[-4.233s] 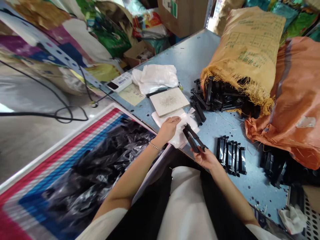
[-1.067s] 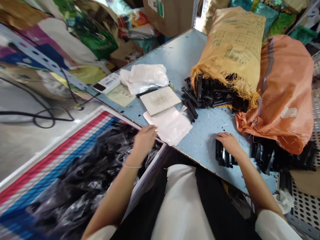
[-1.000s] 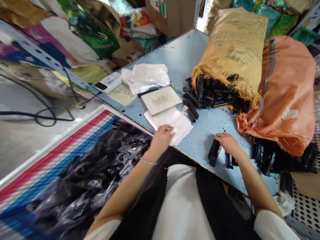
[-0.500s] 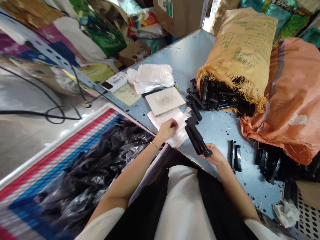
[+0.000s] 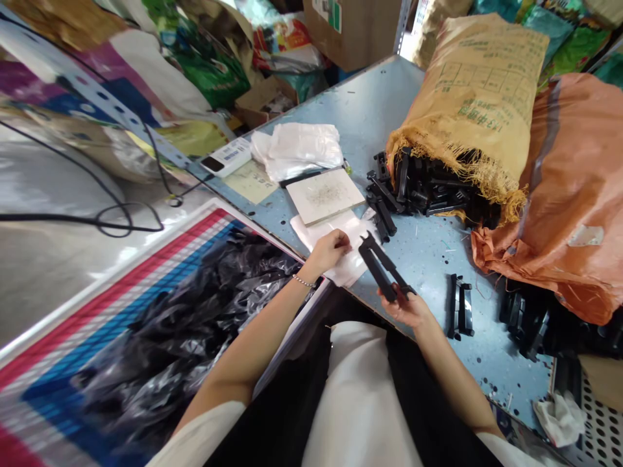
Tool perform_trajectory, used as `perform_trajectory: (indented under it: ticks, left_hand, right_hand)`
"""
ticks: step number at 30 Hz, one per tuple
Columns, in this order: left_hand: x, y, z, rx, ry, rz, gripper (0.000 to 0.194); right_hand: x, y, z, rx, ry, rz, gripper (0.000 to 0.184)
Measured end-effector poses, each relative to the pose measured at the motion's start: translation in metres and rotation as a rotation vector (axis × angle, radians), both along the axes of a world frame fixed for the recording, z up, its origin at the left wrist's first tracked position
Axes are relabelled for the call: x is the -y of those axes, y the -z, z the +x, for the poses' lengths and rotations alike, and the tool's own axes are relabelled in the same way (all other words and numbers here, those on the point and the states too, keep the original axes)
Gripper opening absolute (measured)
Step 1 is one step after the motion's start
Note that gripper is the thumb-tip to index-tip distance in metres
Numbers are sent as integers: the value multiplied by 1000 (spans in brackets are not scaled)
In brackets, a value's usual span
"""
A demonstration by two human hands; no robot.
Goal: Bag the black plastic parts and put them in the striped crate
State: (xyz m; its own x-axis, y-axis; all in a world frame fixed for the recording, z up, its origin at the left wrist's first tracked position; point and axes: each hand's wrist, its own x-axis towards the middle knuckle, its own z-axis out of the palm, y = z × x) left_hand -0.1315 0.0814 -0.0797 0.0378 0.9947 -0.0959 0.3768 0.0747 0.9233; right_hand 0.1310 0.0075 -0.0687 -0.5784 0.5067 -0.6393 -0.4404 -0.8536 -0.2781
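My right hand (image 5: 407, 310) grips a pair of long black plastic parts (image 5: 378, 264) at their near end. Their far ends point away and to the left, with a narrow gap between them. My left hand (image 5: 331, 250) has its fingers curled in a pinch at the clear plastic bags (image 5: 351, 266), which lie at the near edge of the table. A speckled white board (image 5: 325, 196) rests over the far part of these bags. Beyond my right hand, more black plastic parts (image 5: 384, 217) lie loose on the table.
A yellow woven sack (image 5: 479, 97) spills black parts onto the blue table (image 5: 370, 97). An orange sack (image 5: 569, 194) stands at right, near another black pair (image 5: 461, 307). White bags (image 5: 304, 149) lie farther back. A striped crate (image 5: 117, 275) at left holds bagged black items (image 5: 195, 331).
The black parts in my right hand have turned and spread apart, so a gap shows between them. My right fingers now show underneath. My left hand stays at the bags.
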Motion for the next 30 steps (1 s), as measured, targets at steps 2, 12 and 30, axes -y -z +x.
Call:
perform_trajectory:
  ticks: [2,12,30]
  left_hand:
    - [3,-2,-4,-179,30,151,11]
    - [17,-3,-5,-378,106,307,64]
    - [75,-53,35,-265,469,427,73]
  right_hand:
    - [1,6,-7,-40,-41,-86,14]
    - [0,16,-24,-159,-86,-27,25]
    - [-22,7,-57,268,76,362,28]
